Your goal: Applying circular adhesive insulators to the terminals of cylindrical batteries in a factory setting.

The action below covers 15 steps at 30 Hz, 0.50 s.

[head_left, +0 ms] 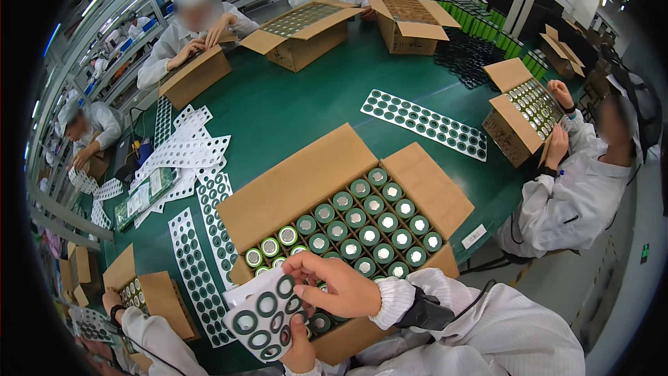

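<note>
My left hand (300,349) holds a small white sheet (252,299) of dark green ring stickers by its lower right edge, thumb on top. The sheet is tilted over the near left corner of an open cardboard box (306,179). My right hand (341,285) is closed at the sheet's upper right edge, fingertips pinching at a ring sticker (285,285) there. Upright cylindrical battery cells (369,235) stand in the box's divider grid. Many have dark green rings on their tops; several at the left (270,246) show bare metal with bright green rims. My hands hide some of the near cells.
Sticker sheets (198,271) lie left of the box, another (424,124) beyond it. White backing strips (184,150) are piled far left. Co-workers handle cartons at left, far side and right. Green cells (480,21) and black dividers (465,56) sit at the far right.
</note>
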Motion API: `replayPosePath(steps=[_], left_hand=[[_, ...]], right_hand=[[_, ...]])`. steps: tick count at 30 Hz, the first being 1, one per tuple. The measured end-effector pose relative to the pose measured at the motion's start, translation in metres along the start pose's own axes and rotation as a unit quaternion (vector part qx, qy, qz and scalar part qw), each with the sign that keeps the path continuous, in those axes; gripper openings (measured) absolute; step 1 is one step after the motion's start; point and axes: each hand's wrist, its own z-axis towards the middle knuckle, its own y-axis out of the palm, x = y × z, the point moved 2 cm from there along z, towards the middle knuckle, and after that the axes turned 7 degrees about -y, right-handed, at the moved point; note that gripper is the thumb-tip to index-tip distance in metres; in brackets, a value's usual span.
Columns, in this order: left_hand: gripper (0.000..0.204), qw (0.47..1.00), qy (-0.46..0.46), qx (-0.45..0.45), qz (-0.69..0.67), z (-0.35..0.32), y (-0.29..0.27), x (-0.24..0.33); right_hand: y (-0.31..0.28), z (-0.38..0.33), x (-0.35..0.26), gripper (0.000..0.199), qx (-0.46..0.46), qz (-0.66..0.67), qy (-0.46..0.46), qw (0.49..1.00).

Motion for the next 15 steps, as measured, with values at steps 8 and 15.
replayPosePath(steps=[8, 15], left_hand=[[0.029, 0.997, -0.061, -0.009, 0.035, 0.003, 0.000, 0.001], [0.031, 0.978, 0.186, -0.035, -0.086, 0.005, -0.003, 0.005]], right_hand=[[-0.007, 0.002, -0.003, 0.036, -0.013, -0.144, 0.000, 0.989], [-0.002, 0.002, 0.000, 0.025, 0.018, -0.014, -0.037, 0.999]])
